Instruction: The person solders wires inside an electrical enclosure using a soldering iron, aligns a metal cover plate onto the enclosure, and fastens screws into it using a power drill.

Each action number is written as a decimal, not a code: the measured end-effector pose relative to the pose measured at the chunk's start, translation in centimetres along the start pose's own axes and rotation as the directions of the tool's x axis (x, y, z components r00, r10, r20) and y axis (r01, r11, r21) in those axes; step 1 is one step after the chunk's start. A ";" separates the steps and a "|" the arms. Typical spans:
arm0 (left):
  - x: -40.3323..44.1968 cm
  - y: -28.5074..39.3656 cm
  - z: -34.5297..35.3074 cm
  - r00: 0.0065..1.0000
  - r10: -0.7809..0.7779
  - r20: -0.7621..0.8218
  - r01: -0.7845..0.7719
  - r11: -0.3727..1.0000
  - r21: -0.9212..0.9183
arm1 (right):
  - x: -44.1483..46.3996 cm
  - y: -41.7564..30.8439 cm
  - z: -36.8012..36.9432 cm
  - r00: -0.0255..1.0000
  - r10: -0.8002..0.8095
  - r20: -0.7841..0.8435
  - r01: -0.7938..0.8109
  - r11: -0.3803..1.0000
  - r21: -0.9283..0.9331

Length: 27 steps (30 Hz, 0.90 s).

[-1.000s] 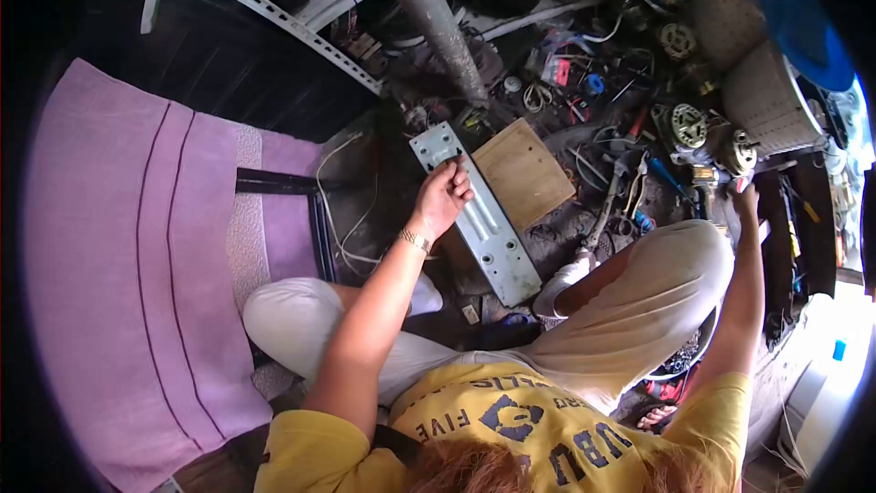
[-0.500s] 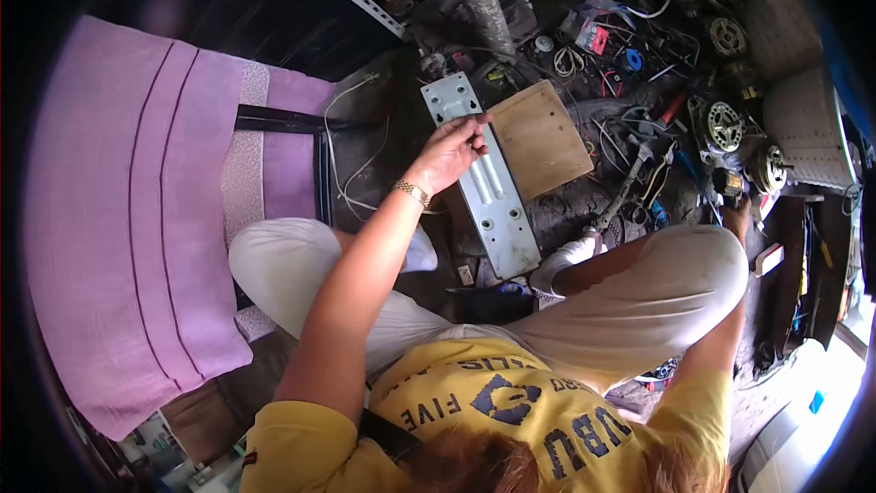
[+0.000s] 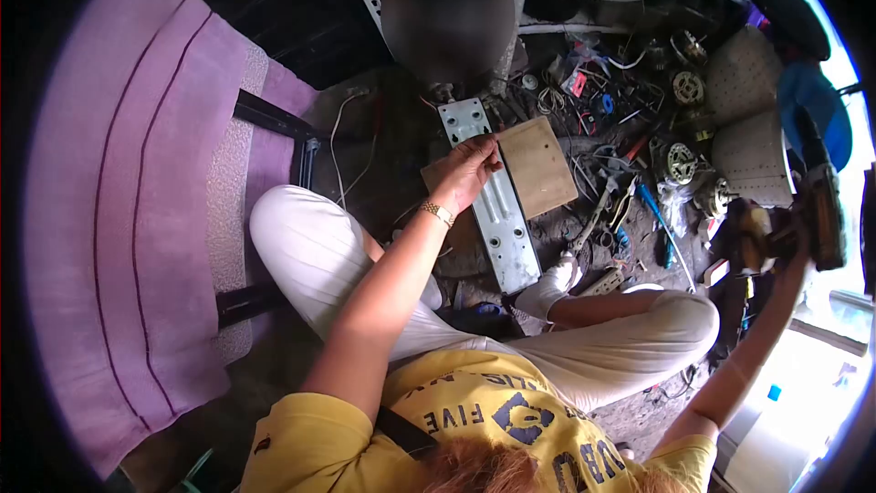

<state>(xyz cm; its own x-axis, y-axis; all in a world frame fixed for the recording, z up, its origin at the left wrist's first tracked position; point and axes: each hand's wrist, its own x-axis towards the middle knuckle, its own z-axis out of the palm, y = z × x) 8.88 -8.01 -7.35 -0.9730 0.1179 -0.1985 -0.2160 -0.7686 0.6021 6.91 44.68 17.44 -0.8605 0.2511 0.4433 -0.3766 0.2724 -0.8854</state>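
My left hand (image 3: pixel 467 173), with a gold bracelet on the wrist, is over a long pale metal plate (image 3: pixel 504 236). Its thumb and fingertips are pinched together; whatever sits between them is too small to make out. The plate has round holes at both ends and raised ribs along its middle. It lies partly against a flat wooden board (image 3: pixel 540 169). Far to the right, my right hand (image 3: pixel 796 251) is raised and wrapped round a dark and yellowish power drill (image 3: pixel 824 210), which is blurred and partly in shadow.
Motor parts (image 3: pixel 679 162), cables and hand tools litter the floor ahead and right. A long blue-handled screwdriver (image 3: pixel 659 210) lies near pliers (image 3: pixel 624 204). Pink cloth (image 3: pixel 119 219) covers furniture at left. A perforated white panel (image 3: pixel 750 151) stands at right. A blurred round patch hides the top.
My right hand has lifted the drill from low beside the right knee, up and outward to the right. My left hand stays pinched over the plate. The view has shifted.
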 end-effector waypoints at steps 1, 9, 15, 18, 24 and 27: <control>0.1 0.0 0.0 1.000 0.020 -0.007 -0.020 1.000 -0.020 | -1.3 -0.8 2.1 0.999 0.043 -0.005 -0.043 0.995 0.085; -0.6 -0.1 0.8 0.999 -0.027 -0.025 0.017 0.938 -0.347 | -16.6 -1.9 20.3 0.725 0.603 0.332 -0.683 0.690 0.239; -1.7 -2.3 1.5 0.995 -0.088 -0.051 0.052 0.870 -0.490 | -19.4 -3.1 25.0 0.573 0.650 0.499 -0.772 0.632 0.063; -2.2 -3.1 1.6 0.992 -0.123 -0.020 0.092 0.832 -0.547 | -19.6 -3.4 25.1 0.575 0.663 0.480 -0.765 0.643 0.028; -1.8 -3.7 1.9 0.987 -0.149 -0.063 0.093 0.839 -0.537 | -19.6 -4.2 24.3 0.595 0.694 0.406 -0.747 0.663 -0.038; -1.6 -3.9 2.0 0.984 -0.160 -0.075 0.099 0.851 -0.516 | -20.0 -3.1 23.7 0.578 0.707 0.409 -0.763 0.646 -0.039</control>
<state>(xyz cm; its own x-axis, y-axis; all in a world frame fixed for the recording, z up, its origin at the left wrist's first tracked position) 11.12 -3.99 -7.84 -0.9171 0.1916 -0.3495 -0.2376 -0.9668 0.0934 17.13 16.84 7.99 -0.9033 -0.0422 -0.4268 0.4264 0.0203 -0.9043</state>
